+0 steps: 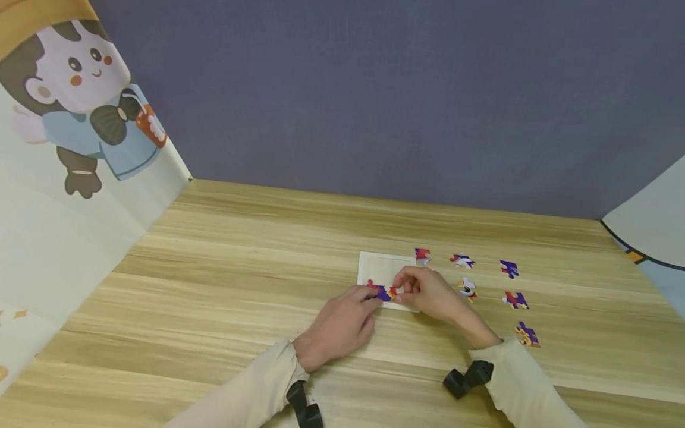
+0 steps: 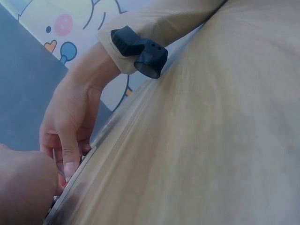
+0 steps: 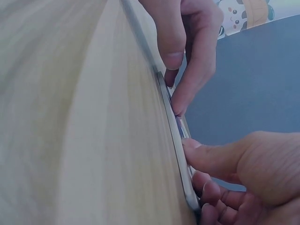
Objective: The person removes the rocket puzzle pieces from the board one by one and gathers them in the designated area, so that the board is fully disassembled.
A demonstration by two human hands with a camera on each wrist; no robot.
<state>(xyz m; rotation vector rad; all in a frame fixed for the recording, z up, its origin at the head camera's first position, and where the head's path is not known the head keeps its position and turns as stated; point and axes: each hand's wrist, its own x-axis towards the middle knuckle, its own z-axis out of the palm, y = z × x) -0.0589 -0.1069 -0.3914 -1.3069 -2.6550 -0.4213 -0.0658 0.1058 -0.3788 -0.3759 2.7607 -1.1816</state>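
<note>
A white puzzle tray [image 1: 385, 262] lies on the table with joined red and purple jigsaw pieces [image 1: 383, 293] along its near edge. My left hand [image 1: 342, 324] rests its fingertips on the left part of these pieces. From the right, my right hand [image 1: 428, 292] holds the puzzle piece [image 1: 393, 291] at the row's right end between thumb and fingers. In the right wrist view, the right thumb [image 3: 211, 157] lies at the tray's rim [image 3: 176, 145], and the left hand [image 3: 194, 61] touches down farther along. The fingers partly cover the pieces.
Several loose jigsaw pieces lie right of the tray, among them a white one with an eye [image 1: 468, 289], a purple one [image 1: 509, 268] and a yellow and purple one [image 1: 527, 334]. A dark partition [image 1: 396, 107] stands behind the wooden table [image 1: 241, 267].
</note>
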